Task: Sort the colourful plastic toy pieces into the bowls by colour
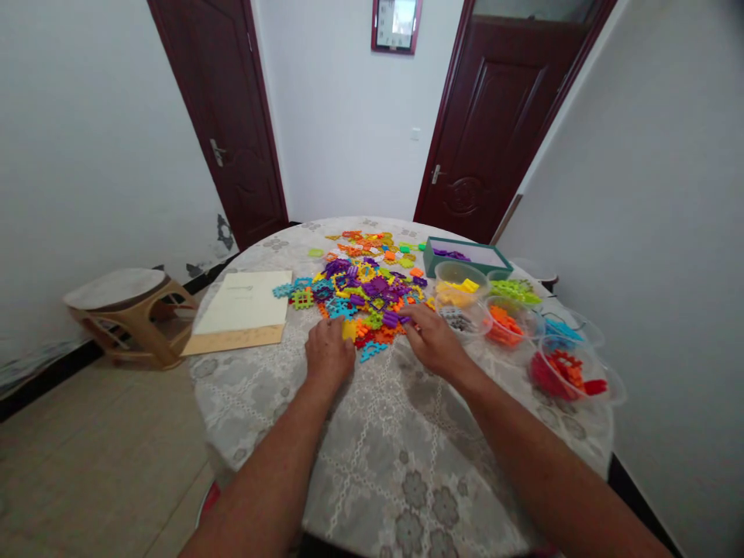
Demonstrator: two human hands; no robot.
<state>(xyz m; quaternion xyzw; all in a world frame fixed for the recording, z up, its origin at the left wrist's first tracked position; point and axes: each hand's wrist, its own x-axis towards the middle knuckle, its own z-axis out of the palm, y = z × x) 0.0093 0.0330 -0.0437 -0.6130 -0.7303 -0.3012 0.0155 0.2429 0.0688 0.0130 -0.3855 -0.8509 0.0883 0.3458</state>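
A mixed pile of plastic building pieces point(377, 288) lies in the middle of the table, purple, yellow, blue, green, orange and red. My left hand point(330, 350) is at the pile's near left edge, fingers curled, with a yellow building piece point(349, 330) at its fingertips. At the near right edge, my right hand point(431, 338) pinches a purple building piece point(391, 319) between thumb and fingers. A blue piece point(373, 352) lies on the cloth between the hands.
Clear bowls of sorted pieces stand on the right, including a yellow-filled bowl point(459, 288) and a red-filled bowl point(566, 376). Behind them is a green box point(465, 260) with purple pieces. An open notebook point(247, 306) lies left; a stool point(131, 310) stands beyond the table point(372, 457).
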